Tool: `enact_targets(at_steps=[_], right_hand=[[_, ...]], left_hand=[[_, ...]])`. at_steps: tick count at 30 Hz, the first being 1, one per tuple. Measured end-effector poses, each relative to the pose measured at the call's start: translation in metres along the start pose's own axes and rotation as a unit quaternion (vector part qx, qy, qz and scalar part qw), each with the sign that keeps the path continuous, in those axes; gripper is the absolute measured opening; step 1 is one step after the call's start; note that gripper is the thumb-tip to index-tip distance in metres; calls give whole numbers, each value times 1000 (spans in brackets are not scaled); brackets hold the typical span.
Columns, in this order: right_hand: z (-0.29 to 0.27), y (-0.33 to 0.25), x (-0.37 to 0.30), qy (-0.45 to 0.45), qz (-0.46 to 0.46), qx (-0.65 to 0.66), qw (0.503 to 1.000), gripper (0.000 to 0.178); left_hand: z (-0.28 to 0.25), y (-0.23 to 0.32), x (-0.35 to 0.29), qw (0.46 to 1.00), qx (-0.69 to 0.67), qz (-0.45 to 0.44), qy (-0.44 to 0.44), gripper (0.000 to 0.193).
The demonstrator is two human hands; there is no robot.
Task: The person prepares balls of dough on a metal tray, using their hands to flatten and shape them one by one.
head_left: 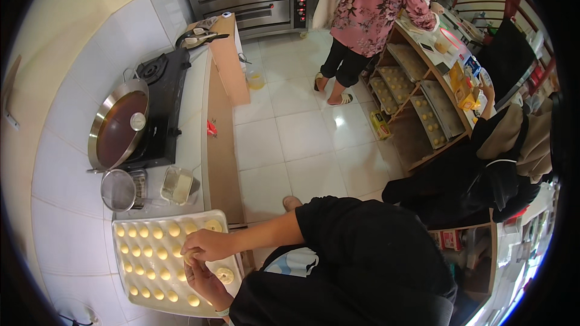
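Observation:
A piece of pale yellow dough (189, 259) is held between both my hands, above a metal baking tray (175, 309). My right hand (211, 245) reaches in from the right with its fingers curled over the dough. Below it, my left hand (204, 281) has its fingers bent up against the same piece; their tips are partly hidden. Rows of small round dough balls (162, 253) cover the tray. Toward its right side lie a ring-shaped dough piece (225, 276) and another flattened piece (212, 225). My forearms hide part of the tray.
Beyond the tray stand a mesh strainer (118, 191) and a clear container (177, 186). A wide wok (115, 136) of dark liquid sits on a black stove (166, 96). A steel oven (254, 0) is at the back. Two people (368, 18) work along the right-hand counter, above shelved trays (432, 122).

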State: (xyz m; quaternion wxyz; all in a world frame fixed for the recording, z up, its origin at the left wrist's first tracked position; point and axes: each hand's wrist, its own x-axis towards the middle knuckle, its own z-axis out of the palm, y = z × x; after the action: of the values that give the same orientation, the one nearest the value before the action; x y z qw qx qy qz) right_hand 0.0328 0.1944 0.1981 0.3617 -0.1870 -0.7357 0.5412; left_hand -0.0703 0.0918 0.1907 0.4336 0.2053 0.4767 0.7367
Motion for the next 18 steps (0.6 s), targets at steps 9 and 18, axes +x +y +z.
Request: enact_targets(at_steps=[9, 18], right_hand=[[-91, 15, 17, 34, 7, -19, 999, 28], [-211, 17, 15, 17, 77, -38, 996, 26]], left_hand=[[73, -20, 53, 996, 31, -38, -74, 29], [170, -59, 97, 975, 56, -75, -201, 33]])
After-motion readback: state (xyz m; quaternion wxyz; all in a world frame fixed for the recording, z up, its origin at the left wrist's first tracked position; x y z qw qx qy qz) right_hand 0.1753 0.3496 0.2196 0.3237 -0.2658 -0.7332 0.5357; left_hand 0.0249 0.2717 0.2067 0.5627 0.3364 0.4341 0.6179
